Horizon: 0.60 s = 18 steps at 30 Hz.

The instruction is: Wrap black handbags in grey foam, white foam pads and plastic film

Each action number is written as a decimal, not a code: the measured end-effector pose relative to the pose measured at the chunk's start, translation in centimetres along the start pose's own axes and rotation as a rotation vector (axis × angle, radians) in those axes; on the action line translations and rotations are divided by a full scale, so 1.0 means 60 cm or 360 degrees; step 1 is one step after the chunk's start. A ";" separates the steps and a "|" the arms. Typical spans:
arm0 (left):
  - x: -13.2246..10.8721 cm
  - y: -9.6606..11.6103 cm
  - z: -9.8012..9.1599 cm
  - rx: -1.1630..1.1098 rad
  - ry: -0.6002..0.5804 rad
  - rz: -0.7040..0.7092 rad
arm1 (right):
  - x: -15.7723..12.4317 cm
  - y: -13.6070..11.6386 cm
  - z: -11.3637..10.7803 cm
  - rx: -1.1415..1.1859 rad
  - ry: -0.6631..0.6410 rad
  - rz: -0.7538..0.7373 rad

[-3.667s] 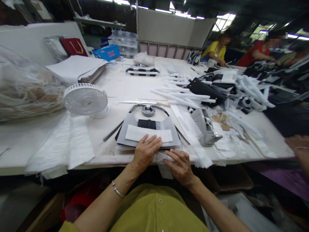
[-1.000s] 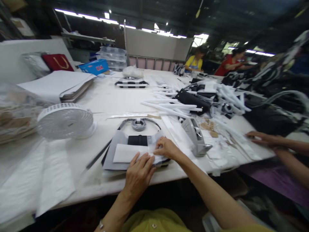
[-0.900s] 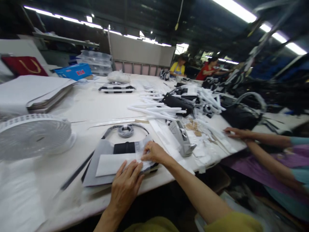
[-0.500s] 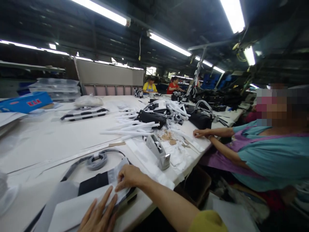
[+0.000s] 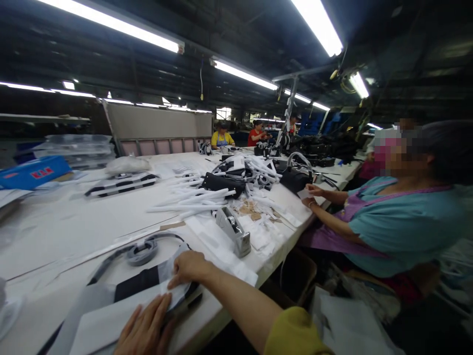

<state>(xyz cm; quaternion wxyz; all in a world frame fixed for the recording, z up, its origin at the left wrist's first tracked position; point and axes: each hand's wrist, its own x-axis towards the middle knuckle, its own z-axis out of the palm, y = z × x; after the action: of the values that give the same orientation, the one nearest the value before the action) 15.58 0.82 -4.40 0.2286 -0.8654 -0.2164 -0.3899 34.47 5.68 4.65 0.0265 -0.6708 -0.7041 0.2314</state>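
Note:
A flat black piece point(image 5: 136, 284) lies at the table's near edge, partly covered by a white sheet point(image 5: 107, 320) and thin translucent wrapping point(image 5: 86, 298). My left hand point(image 5: 145, 325) rests on the white sheet with its fingers stretched out. Just beyond its fingertips, my right hand point(image 5: 187, 268) is closed on the wrapping at the right end of the piece, thumb and fingers pressed together. A coiled grey strap point(image 5: 142, 252) lies beyond the black piece.
A tape dispenser point(image 5: 232, 231) stands right of my hands. Behind it are white tubes point(image 5: 199, 202) and black bags point(image 5: 221, 184). A person in a teal shirt point(image 5: 399, 217) sits at the right edge. A blue box point(image 5: 35, 171) is far left.
The view has shifted, so the scene sits further left. My left fingers lie closer together. The person at the right has raised their hands and now holds a small white piece.

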 end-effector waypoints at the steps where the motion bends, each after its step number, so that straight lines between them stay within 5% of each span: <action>1: 0.001 0.001 -0.001 0.0003 -0.0009 -0.0043 | -0.003 -0.005 -0.005 -0.0003 0.0014 0.0022; 7: 0.009 0.035 -0.032 -0.0004 -0.0312 -0.0387 | -0.019 -0.012 0.001 0.0057 0.0142 0.0127; 13: 0.016 0.051 -0.035 -0.0202 -0.0523 -0.0683 | -0.040 0.034 0.042 0.0163 0.0315 -0.0210; 18: 0.017 0.059 -0.039 -0.0286 -0.0525 -0.0743 | -0.103 0.061 0.069 0.0269 0.0839 -0.0619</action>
<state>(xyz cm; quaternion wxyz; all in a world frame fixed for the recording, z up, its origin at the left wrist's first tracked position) 16.81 -3.12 -3.02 0.0170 -0.8607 -0.4082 -0.3038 37.08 -1.46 1.33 0.3067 -0.5562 -0.7661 0.0981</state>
